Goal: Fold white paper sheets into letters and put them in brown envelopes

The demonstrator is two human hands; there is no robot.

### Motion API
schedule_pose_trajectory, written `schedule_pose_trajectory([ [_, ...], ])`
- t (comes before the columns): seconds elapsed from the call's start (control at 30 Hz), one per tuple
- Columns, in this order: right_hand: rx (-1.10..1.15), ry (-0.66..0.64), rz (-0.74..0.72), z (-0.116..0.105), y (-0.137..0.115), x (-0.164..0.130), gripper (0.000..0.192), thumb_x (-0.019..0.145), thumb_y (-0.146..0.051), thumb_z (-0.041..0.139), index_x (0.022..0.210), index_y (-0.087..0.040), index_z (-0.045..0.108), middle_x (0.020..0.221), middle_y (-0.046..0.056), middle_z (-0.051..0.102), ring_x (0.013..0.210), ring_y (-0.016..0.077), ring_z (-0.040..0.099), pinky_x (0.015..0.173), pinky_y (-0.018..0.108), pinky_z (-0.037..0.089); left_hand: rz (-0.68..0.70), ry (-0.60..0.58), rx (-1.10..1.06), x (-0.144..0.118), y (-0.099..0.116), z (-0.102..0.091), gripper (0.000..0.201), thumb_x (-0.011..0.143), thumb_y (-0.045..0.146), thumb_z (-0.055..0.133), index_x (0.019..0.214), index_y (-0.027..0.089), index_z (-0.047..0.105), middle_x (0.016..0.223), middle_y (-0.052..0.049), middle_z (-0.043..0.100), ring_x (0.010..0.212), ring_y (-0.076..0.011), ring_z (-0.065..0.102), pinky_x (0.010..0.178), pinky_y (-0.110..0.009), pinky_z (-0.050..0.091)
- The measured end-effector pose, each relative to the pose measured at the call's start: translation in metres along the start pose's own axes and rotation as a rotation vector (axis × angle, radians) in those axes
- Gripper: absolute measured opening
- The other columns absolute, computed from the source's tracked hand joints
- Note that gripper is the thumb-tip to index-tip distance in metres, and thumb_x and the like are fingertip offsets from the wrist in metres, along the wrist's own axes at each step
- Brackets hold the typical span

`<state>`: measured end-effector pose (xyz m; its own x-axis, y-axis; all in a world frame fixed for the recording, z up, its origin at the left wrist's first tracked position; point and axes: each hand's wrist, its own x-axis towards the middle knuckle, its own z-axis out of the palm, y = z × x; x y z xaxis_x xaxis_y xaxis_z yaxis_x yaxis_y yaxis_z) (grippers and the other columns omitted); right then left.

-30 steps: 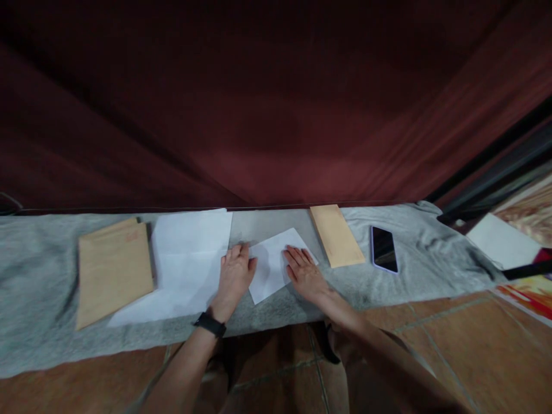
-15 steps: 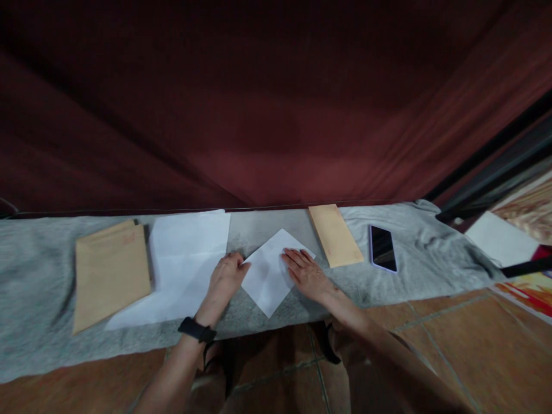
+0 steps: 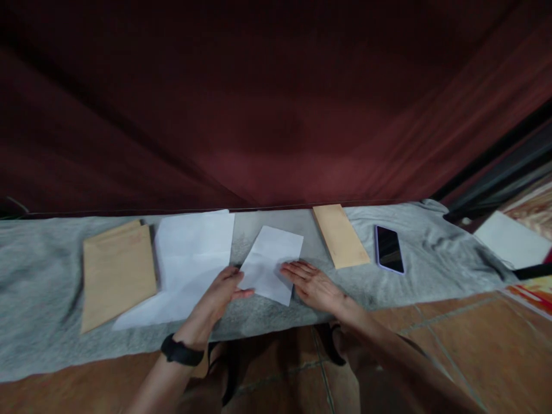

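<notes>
A folded white paper (image 3: 272,261) lies on the grey cloth (image 3: 38,276) in front of me. My left hand (image 3: 219,293) pinches its near left corner, thumb on top. My right hand (image 3: 314,284) rests flat with fingertips on the paper's near right edge. To the left lie larger white sheets (image 3: 190,259) and a large brown envelope (image 3: 117,270). A narrow brown envelope (image 3: 340,236) lies to the right of the folded paper.
A black phone (image 3: 389,249) with a pale case lies right of the narrow envelope. A dark red curtain (image 3: 276,115) hangs behind the cloth. White paper (image 3: 513,241) and a colourful item (image 3: 535,287) sit at far right. Tiled floor (image 3: 452,345) shows below.
The folded paper has turned clockwise, from a diamond to nearly square with the cloth edge. My left hand slid down to its near left corner; my right hand stayed on its right side.
</notes>
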<state>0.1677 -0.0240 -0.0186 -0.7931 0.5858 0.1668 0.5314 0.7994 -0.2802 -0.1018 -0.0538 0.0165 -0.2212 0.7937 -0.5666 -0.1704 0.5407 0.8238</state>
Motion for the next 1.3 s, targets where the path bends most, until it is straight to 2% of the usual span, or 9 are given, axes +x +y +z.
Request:
schedule_pose_trajectory([
  [0.27, 0.033, -0.02, -0.044, -0.002, 0.001, -0.002, 0.054, 0.092, -0.008, 0.053, 0.144, -0.023, 0.055, 0.148, 0.006, 0.056, 0.134, 0.0203, 0.055, 0.115, 0.039, 0.042, -0.085, -0.083, -0.014, -0.012, -0.003, 0.003, 0.012, 0.083, 0.012, 0.06, 0.094, 0.017, 0.058, 0.089, -0.004, 0.07, 0.072, -0.0182, 0.072, 0.074, -0.038, 0.063],
  [0.37, 0.117, -0.019, -0.004, -0.005, 0.004, -0.005, 0.055, 0.089, -0.003, 0.052, 0.138, -0.026, 0.061, 0.144, 0.003, 0.06, 0.13, 0.0188, 0.058, 0.112, 0.037, 0.045, 0.083, -0.031, 0.189, -0.01, -0.009, -0.005, 0.029, 0.084, 0.024, 0.061, 0.112, 0.02, 0.056, 0.089, -0.003, 0.07, 0.076, -0.0215, 0.072, 0.073, -0.043, 0.063],
  [0.47, 0.24, -0.009, 0.04, -0.011, 0.008, -0.008, 0.056, 0.086, 0.0, 0.052, 0.133, -0.027, 0.066, 0.139, 0.001, 0.065, 0.128, 0.0168, 0.06, 0.111, 0.034, 0.046, 0.412, 0.043, 0.461, -0.004, -0.012, -0.016, 0.04, 0.081, 0.019, 0.055, 0.121, 0.021, 0.056, 0.103, -0.007, 0.071, 0.097, -0.0235, 0.071, 0.09, -0.046, 0.059],
  [0.53, 0.3, -0.011, 0.056, -0.015, 0.011, -0.01, 0.055, 0.085, 0.0, 0.054, 0.13, -0.027, 0.068, 0.136, 0.0, 0.067, 0.126, 0.0165, 0.061, 0.11, 0.033, 0.047, 0.586, -0.109, 0.637, -0.003, -0.014, -0.022, 0.05, 0.076, 0.009, 0.049, 0.122, 0.022, 0.061, 0.128, -0.009, 0.067, 0.123, -0.023, 0.062, 0.109, -0.047, 0.048],
  [0.63, 0.341, 0.004, 0.066, -0.018, 0.013, -0.012, 0.047, 0.087, -0.001, 0.057, 0.124, -0.027, 0.072, 0.132, 0.002, 0.069, 0.122, 0.0173, 0.064, 0.108, 0.033, 0.049, 0.673, -0.422, 0.869, -0.006, -0.016, -0.026, 0.067, 0.072, 0.002, 0.046, 0.133, 0.026, 0.061, 0.157, -0.004, 0.047, 0.147, -0.0223, 0.038, 0.123, -0.047, 0.031],
  [0.87, 0.42, 0.037, 0.084, -0.022, 0.017, -0.013, 0.027, 0.099, -0.022, 0.059, 0.122, -0.025, 0.072, 0.119, 0.004, 0.075, 0.114, 0.0181, 0.068, 0.102, 0.032, 0.051, 0.663, -0.643, 1.069, -0.011, -0.015, -0.032, 0.077, 0.073, 0.012, 0.063, 0.146, 0.032, 0.051, 0.161, -0.001, 0.04, 0.152, -0.0253, 0.029, 0.125, -0.049, 0.026],
  [1.03, 0.413, 0.057, 0.126, -0.022, 0.018, -0.012, 0.025, 0.101, -0.034, 0.057, 0.116, -0.024, 0.073, 0.114, 0.006, 0.076, 0.11, 0.0205, 0.069, 0.097, 0.033, 0.053, 0.651, -0.457, 0.924, 0.0, -0.014, -0.023, 0.043, 0.088, 0.034, 0.058, 0.128, 0.024, 0.069, 0.143, -0.008, 0.061, 0.137, -0.0261, 0.052, 0.117, -0.047, 0.038],
  [1.17, 0.367, 0.044, 0.237, -0.022, 0.018, -0.008, 0.027, 0.103, -0.037, 0.052, 0.103, -0.021, 0.075, 0.1, 0.006, 0.076, 0.094, 0.0209, 0.071, 0.081, 0.03, 0.054, 0.609, -0.319, 0.84, 0.006, -0.012, -0.014, 0.035, 0.087, 0.041, 0.055, 0.107, 0.021, 0.077, 0.111, -0.007, 0.077, 0.101, -0.0261, 0.071, 0.093, -0.039, 0.055],
  [1.3, 0.323, 0.022, 0.407, -0.019, 0.02, -0.001, 0.029, 0.102, -0.037, 0.053, 0.091, -0.019, 0.074, 0.086, 0.005, 0.074, 0.078, 0.0186, 0.069, 0.067, 0.026, 0.049, 0.552, -0.239, 0.738, 0.009, -0.009, -0.008, 0.035, 0.084, 0.046, 0.057, 0.095, 0.02, 0.078, 0.085, -0.002, 0.078, 0.079, -0.0229, 0.07, 0.074, -0.032, 0.056],
])
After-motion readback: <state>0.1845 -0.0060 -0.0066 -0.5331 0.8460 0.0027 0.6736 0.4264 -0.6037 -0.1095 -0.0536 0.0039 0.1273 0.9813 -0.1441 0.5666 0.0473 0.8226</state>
